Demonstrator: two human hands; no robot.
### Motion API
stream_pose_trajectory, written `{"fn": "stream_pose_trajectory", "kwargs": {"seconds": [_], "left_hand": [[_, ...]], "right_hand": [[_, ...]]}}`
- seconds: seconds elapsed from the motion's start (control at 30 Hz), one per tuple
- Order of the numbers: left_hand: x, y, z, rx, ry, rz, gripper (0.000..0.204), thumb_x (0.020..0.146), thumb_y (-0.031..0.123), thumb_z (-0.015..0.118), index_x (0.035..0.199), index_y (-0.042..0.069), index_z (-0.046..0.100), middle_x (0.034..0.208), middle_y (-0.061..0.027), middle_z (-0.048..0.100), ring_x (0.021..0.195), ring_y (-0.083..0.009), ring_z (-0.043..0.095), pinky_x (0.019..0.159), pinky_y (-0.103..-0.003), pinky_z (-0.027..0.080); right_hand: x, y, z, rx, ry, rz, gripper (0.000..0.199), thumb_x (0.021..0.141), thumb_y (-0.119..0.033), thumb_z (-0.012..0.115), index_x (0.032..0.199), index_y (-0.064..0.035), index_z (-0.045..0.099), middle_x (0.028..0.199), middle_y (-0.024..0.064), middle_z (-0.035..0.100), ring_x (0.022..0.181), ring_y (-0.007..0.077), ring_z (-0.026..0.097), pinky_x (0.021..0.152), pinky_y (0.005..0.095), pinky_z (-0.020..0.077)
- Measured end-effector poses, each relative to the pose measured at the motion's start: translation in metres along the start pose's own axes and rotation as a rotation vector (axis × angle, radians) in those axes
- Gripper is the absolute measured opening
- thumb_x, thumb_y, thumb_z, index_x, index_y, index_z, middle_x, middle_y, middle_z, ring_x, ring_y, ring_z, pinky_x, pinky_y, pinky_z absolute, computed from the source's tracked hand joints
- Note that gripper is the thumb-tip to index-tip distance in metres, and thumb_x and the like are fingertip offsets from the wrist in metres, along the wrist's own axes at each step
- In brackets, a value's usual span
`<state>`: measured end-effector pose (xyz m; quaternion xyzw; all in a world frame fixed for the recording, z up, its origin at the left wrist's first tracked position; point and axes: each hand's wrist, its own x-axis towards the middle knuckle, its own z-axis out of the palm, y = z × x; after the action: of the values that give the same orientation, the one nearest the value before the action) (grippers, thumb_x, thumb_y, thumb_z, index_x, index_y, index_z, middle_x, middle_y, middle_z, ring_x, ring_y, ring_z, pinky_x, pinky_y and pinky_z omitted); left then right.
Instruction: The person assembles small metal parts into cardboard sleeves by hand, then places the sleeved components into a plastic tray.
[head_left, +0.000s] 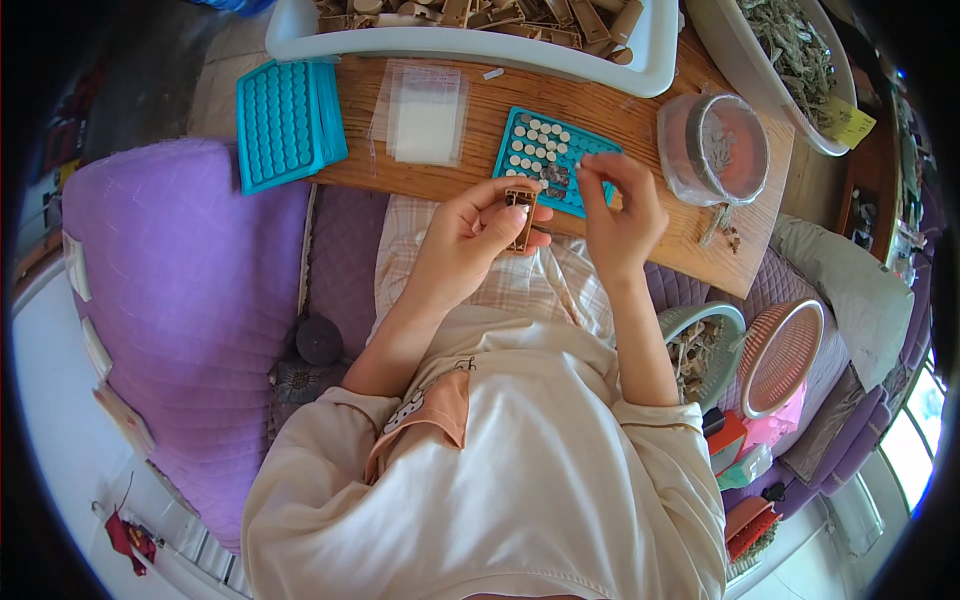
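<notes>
Between the thumb and fingers of my left hand [465, 235] is a small brown plastic case [519, 222], its hollow side turned up. My right hand [630, 215] is raised just to the right, thumb and forefinger pinched together. A tiny whitish piece seems to show at those fingertips, too small to name. Beneath and beyond both hands, a turquoise dimpled tray [588, 143] lies on the wooden table [400, 178]. Rows of white round discs [534, 142] fill its left part, with a few grey metallic pieces [557, 175] near its front.
A white bin [465, 42] of brown plastic parts stands at the back. Left are stacked turquoise trays [285, 125] and clear plastic bags [428, 120]. On the right are a plastic-lined round tub [690, 150] and a large basin [720, 50]. Green [735, 335] and pink baskets [780, 360] sit lower right.
</notes>
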<state>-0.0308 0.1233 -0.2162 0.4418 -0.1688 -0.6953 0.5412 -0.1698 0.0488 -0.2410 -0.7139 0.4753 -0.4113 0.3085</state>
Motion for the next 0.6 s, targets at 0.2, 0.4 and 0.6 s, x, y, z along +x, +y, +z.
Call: {"fn": "stream_pose_trajectory", "kwargs": {"seconds": [0.2, 0.4, 0.6], "left_hand": [[0.000, -0.004, 0.003, -0.024, -0.094, 0.023, 0.030, 0.085, 0.015, 0.048, 0.110, -0.001, 0.044, 0.090, -0.0066, 0.057, 0.076, -0.0109, 0.058, 0.065, -0.022, 0.048], [0.004, -0.011, -0.002, 0.016, -0.054, 0.019, 0.027, 0.086, 0.011, 0.045, 0.111, -0.001, 0.044, 0.088, -0.0055, 0.057, 0.074, -0.0088, 0.056, 0.065, -0.021, 0.048], [-0.001, -0.011, -0.014, -0.031, 0.028, 0.030, 0.020, 0.082, 0.005, 0.040, 0.100, 0.000, 0.049, 0.085, -0.0086, 0.056, 0.070, -0.0116, 0.056, 0.064, -0.022, 0.046]], "right_hand": [[-0.011, -0.027, -0.001, 0.250, 0.008, -0.309, 0.023, 0.064, 0.007, 0.063, 0.081, -0.0016, 0.050, 0.075, 0.0100, 0.060, 0.072, 0.0228, 0.061, 0.062, 0.0285, 0.0502], [-0.010, -0.024, -0.008, 0.057, -0.202, -0.377, 0.023, 0.067, 0.011, 0.058, 0.085, -0.0018, 0.049, 0.080, 0.0128, 0.060, 0.079, 0.0215, 0.061, 0.066, 0.0282, 0.0495], [-0.009, -0.001, -0.007, 0.126, -0.120, -0.056, 0.020, 0.069, 0.007, 0.056, 0.087, -0.0010, 0.052, 0.081, 0.0112, 0.061, 0.075, 0.0221, 0.060, 0.063, 0.0285, 0.0487]]}}
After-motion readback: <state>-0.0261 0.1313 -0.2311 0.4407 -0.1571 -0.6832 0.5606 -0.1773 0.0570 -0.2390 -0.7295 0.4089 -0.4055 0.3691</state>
